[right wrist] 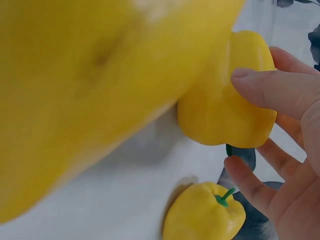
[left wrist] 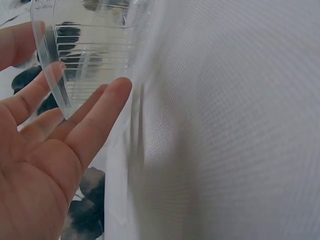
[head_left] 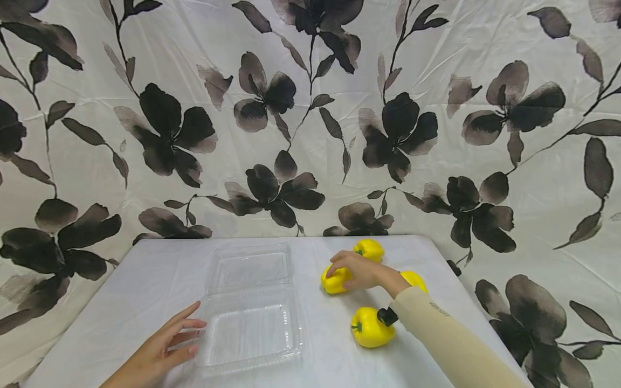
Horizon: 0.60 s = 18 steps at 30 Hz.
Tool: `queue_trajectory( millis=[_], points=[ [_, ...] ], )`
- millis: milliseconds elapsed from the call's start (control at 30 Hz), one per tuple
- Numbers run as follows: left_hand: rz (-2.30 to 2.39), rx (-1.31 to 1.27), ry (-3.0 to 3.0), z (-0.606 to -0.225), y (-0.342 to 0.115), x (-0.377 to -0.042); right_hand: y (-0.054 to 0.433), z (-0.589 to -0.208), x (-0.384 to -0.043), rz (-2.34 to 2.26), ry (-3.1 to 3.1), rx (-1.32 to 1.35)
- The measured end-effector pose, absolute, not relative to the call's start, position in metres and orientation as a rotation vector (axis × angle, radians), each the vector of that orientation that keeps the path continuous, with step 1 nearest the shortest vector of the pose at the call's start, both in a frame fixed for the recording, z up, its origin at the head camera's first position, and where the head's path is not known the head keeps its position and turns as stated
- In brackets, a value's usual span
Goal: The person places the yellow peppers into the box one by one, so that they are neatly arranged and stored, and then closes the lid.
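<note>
- The near yellow pepper (head_left: 374, 330) sits on the right, with its green stem to the left.
- The left hand (head_left: 157, 347) is at the near left, at the box's left edge. Its fingers are loose and spread and hold nothing. I can't tell if they press on it.
- The clear box (head_left: 247, 334) lies in the middle, with its lid (head_left: 253, 269) folded back on the far side.
- The right hand (head_left: 360, 269) pinches a middle pepper (head_left: 333, 284), right of the lid. I can't tell if it is off the table.
- One pepper (head_left: 414, 279) is partly hidden by that arm; the far pepper (head_left: 371, 249) sits behind the hand.
- The work looks near its start: all four peppers are outside the box.
- The table (head_left: 165, 269) is white and smooth.
- Behind it hangs a pale cloth (head_left: 339, 140) with dark flowers.
</note>
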<state>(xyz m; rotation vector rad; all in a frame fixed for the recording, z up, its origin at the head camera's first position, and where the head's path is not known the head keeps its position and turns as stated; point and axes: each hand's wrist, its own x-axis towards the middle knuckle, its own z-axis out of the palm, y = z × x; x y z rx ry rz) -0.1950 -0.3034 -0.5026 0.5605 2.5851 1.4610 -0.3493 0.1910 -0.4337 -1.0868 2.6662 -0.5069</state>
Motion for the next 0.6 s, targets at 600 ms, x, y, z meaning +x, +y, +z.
queue_trajectory(
  millis=[600],
  points=[
    [1.473,0.558,2.607,-0.5033,-0.3026,-0.1919,0.1868,-0.4341,-0.3536,-0.518,2.670,-1.015]
  ],
)
